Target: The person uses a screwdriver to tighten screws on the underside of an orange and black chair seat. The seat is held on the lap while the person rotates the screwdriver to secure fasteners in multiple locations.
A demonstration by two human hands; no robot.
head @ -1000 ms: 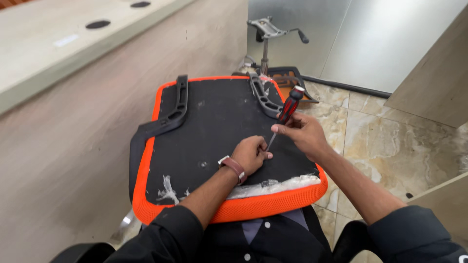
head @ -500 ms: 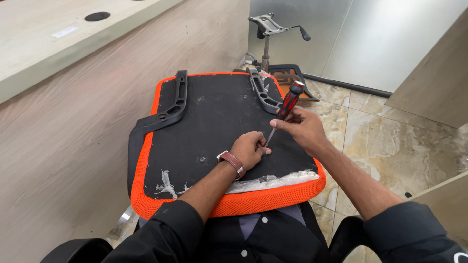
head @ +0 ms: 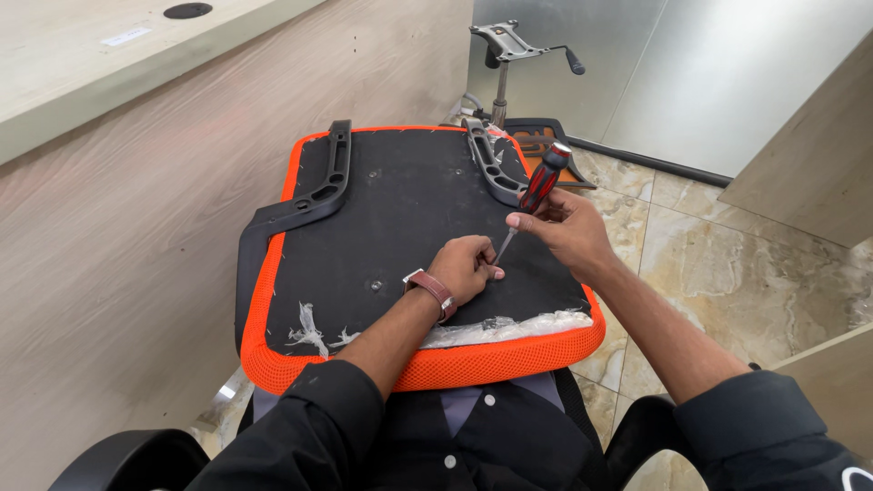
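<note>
Right hand (head: 568,229) gripping red/black screwdriver (head: 532,196) mid-frame, tip on upturned seat base (head: 400,218); left hand (head: 468,268) curled shut w/ fingers by tip.

Wood-panelled corner with a stone-tiled floor

A pale wood-grain panel (head: 136,227) fills nine o'clock, topped at eleven o'clock by a light desk surface (head: 100,55) with a dark round grommet hole (head: 188,10). At one to two o'clock stands a grey matte wall (head: 727,73) with a dark skirting strip (head: 655,162). Glossy beige marbled floor tiles (head: 727,273) spread across three o'clock, beside a second wood panel (head: 809,173). A chair gas-lift mechanism (head: 509,55) stands at twelve o'clock. Light is soft and even.
</note>
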